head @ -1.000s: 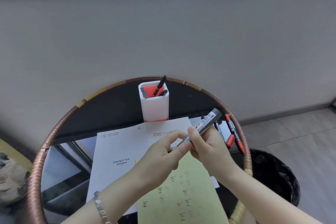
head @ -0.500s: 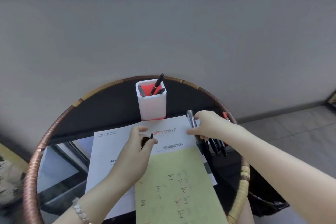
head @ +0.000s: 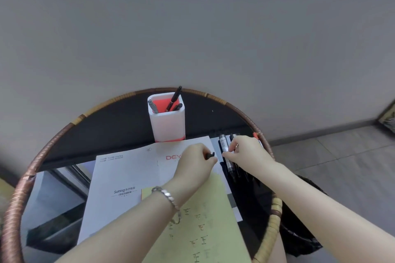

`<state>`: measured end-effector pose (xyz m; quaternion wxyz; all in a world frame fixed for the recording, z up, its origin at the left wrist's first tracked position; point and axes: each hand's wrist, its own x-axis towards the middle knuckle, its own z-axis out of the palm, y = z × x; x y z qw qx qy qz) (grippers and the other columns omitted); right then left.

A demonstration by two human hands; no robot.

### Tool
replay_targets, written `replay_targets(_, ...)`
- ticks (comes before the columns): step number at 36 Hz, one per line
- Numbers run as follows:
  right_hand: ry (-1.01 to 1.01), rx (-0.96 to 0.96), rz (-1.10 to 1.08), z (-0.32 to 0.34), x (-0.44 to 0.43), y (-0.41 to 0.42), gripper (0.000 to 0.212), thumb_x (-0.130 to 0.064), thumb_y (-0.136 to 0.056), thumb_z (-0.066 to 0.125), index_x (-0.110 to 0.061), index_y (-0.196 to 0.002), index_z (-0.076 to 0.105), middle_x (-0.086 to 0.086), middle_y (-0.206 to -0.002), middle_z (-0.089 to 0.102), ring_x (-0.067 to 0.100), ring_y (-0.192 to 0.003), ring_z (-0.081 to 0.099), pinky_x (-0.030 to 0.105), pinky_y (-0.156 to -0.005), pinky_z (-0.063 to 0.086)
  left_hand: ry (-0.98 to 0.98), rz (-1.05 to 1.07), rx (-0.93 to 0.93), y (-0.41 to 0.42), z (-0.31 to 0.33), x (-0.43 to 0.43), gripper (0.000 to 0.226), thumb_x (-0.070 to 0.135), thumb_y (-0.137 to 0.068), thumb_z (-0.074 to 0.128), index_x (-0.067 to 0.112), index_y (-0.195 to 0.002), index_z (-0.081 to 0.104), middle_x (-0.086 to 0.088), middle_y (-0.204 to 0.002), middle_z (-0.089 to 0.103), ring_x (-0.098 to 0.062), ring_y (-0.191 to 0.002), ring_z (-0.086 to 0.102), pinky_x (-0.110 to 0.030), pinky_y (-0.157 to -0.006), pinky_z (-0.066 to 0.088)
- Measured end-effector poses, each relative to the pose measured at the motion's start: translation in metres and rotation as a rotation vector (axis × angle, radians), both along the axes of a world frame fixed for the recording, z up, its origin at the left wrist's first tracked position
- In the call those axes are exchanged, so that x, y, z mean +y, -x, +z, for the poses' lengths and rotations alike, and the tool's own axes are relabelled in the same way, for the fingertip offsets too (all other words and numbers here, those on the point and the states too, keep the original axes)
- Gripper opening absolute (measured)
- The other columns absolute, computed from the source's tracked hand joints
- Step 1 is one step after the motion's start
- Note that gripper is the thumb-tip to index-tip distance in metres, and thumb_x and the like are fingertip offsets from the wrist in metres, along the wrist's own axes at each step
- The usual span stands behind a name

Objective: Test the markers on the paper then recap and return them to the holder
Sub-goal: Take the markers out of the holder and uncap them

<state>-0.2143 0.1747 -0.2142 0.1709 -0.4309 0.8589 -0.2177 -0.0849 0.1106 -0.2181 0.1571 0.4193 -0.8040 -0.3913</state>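
Observation:
My left hand (head: 195, 162) grips a small black marker cap (head: 210, 155) above the white paper (head: 128, 177). My right hand (head: 243, 150) pinches a grey marker (head: 225, 153) that lies on the table among several black markers (head: 237, 172) at the right. A red-tipped marker (head: 255, 136) lies behind that hand. A yellow sheet (head: 205, 230) with test marks lies over the white paper in front. The white holder (head: 167, 123) with a red inside stands at the back, with three markers (head: 174, 99) in it.
The round dark table has a woven rim (head: 21, 194) and stands against a grey wall. A black bin (head: 303, 220) sits on the tiled floor at the right. A bracelet is on my left wrist (head: 166, 196).
Both hands came down from holding the grey marker in the air. The cap came off into my left hand, which then moved right toward the marker my right hand set down among the others.

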Motion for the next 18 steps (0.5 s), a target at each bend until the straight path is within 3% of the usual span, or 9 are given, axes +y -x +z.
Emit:
replay_targets(3, -0.002, -0.021, 0.002, 0.002, 0.003, 0.0, 0.016, -0.028, -0.085, 0.06, -0.013, -0.088, 0.057, -0.004, -0.073, 0.053, 0.015, -0.072, 0.055, 0.03, -0.084, 0.044, 0.003, -0.019, -0.074, 0.016, -0.005, -0.006, 0.018, 0.02, -0.087, 0.06, 0.004, -0.079, 0.061, -0.012, -0.081, 0.062, -0.018, -0.067, 0.051, -0.023, -0.054, 0.037)
replay_targets(6, 0.001, -0.013, 0.01, 0.004, 0.004, 0.0, 0.016, -0.026, -0.088, 0.058, -0.011, -0.09, 0.06, -0.004, -0.071, 0.054, 0.015, -0.071, 0.056, 0.031, -0.091, 0.043, -0.006, -0.04, -0.084, 0.023, -0.008, -0.009, 0.011, 0.023, -0.088, 0.06, 0.014, -0.095, 0.062, -0.007, -0.094, 0.062, -0.016, -0.079, 0.054, -0.027, -0.067, 0.045)
replay_targets(8, 0.023, -0.005, 0.013, 0.004, 0.004, 0.001, 0.015, -0.025, -0.088, 0.057, -0.011, -0.09, 0.062, -0.002, -0.072, 0.057, 0.015, -0.07, 0.057, 0.03, -0.08, 0.047, -0.026, -0.044, -0.07, 0.022, -0.006, -0.009, 0.033, 0.025, -0.089, 0.06, 0.013, -0.12, 0.056, -0.006, -0.105, 0.061, -0.016, -0.085, 0.053, -0.025, -0.072, 0.043)
replay_targets(11, 0.092, 0.016, 0.042, 0.009, 0.0, 0.001, 0.013, -0.021, -0.088, 0.056, -0.012, -0.092, 0.063, -0.005, -0.073, 0.057, 0.008, -0.063, 0.052, 0.018, -0.055, 0.04, -0.002, -0.045, -0.047, 0.01, -0.001, -0.014, 0.041, 0.03, -0.088, 0.059, 0.016, -0.126, 0.05, -0.002, -0.107, 0.054, -0.015, -0.087, 0.053, -0.025, -0.071, 0.043)
replay_targets(14, 0.184, 0.036, 0.094, 0.019, -0.013, -0.007, 0.012, -0.022, -0.088, 0.055, -0.015, -0.095, 0.062, -0.008, -0.076, 0.057, 0.003, -0.065, 0.049, 0.016, -0.054, 0.038, 0.04, -0.033, -0.03, -0.01, 0.004, -0.023, 0.033, 0.032, -0.089, 0.057, 0.021, -0.12, 0.053, -0.001, -0.111, 0.053, -0.013, -0.095, 0.052, -0.028, -0.073, 0.048)
replay_targets(18, 0.329, 0.036, 0.157, 0.038, -0.043, -0.027, 0.026, -0.032, -0.088, 0.057, -0.019, -0.11, 0.057, -0.011, -0.072, 0.054, 0.004, -0.065, 0.051, 0.025, -0.063, 0.046, 0.099, 0.029, 0.01, -0.045, 0.013, -0.036, 0.029, 0.027, -0.089, 0.057, 0.022, -0.117, 0.056, 0.003, -0.107, 0.054, -0.008, -0.092, 0.053, -0.017, -0.065, 0.042)
